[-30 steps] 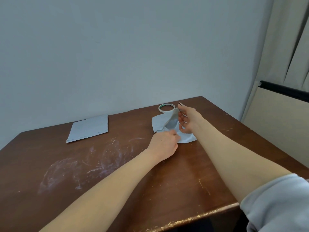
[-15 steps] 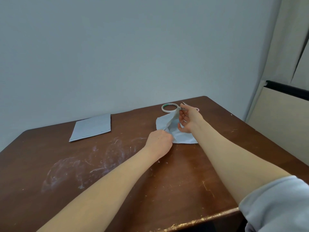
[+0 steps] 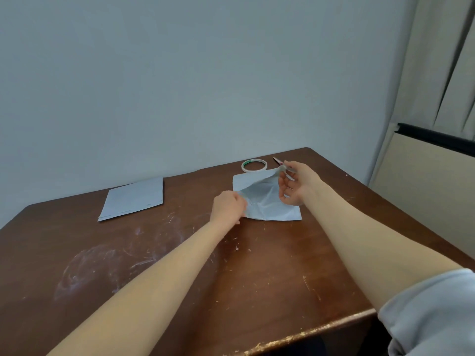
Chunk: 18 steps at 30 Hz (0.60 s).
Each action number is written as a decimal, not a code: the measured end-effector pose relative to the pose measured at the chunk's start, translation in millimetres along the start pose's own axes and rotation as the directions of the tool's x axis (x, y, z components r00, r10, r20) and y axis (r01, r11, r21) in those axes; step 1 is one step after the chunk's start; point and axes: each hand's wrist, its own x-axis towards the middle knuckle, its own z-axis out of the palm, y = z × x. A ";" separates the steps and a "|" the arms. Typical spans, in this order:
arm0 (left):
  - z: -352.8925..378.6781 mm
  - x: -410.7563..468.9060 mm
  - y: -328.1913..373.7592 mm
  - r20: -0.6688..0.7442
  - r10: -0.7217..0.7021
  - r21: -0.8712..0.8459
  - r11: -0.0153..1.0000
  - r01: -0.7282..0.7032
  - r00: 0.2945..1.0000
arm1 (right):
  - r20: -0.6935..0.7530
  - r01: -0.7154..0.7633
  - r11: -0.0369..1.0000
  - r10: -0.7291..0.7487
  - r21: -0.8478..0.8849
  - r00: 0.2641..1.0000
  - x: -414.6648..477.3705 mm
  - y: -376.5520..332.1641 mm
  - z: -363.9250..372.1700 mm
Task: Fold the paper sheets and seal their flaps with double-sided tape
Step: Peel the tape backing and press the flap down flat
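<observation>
Two bare forearms reach out over a scuffed brown table [image 3: 180, 291], near edge to far. The left hand [image 3: 228, 206] rests closed on the near-left edge of a pale sheet [image 3: 267, 201], fingers pinched together on the paper and pinning it to the wood. Just beyond and to the right, the right hand [image 3: 295, 186] pinches the sheet's far-right corner between thumb and fingertips and lifts it, so the upper layer billows while the near edge lies flat. The sheet sits far right of centre, its flat near edge running left to right, and the raised flap points up and away toward the far right (the fold, by the look of it, must travel back toward the left hand). The left hand is the nearer anchor; the right carries the moving part. A tape roll [image 3: 254, 165] lies flat just behind the sheet, with a small dark tool [image 3: 278, 160] beside it, too small to identify. Well apart at far left lies a second sheet [image 3: 133, 197], already folded.
</observation>
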 end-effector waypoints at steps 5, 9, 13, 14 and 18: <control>-7.5 5.2 -11.1 -0.019 -0.073 0.084 0.994 0.074 0.997 | -0.001 -0.012 1.000 0.012 0.003 1.000 -1.0 -1.9 -7.8; -9.2 8.5 -14.2 0.078 -0.222 -0.001 0.975 0.223 0.972 | -0.003 -0.010 0.999 0.010 0.041 1.000 0.9 2.0 -9.8; -17.0 15.5 -16.6 0.172 -0.328 -0.055 0.938 0.341 0.929 | -0.033 0.009 0.995 -0.006 0.095 0.999 2.3 5.2 -9.1; -18.9 17.2 -18.2 0.188 -0.332 -0.012 0.940 0.340 0.925 | -0.040 0.014 0.995 -0.010 0.102 0.999 2.8 5.6 -9.9; -26.1 24.4 -18.2 0.232 -0.303 0.135 0.951 0.278 0.924 | -0.059 0.017 0.993 -0.010 0.118 0.998 6.4 5.0 -11.5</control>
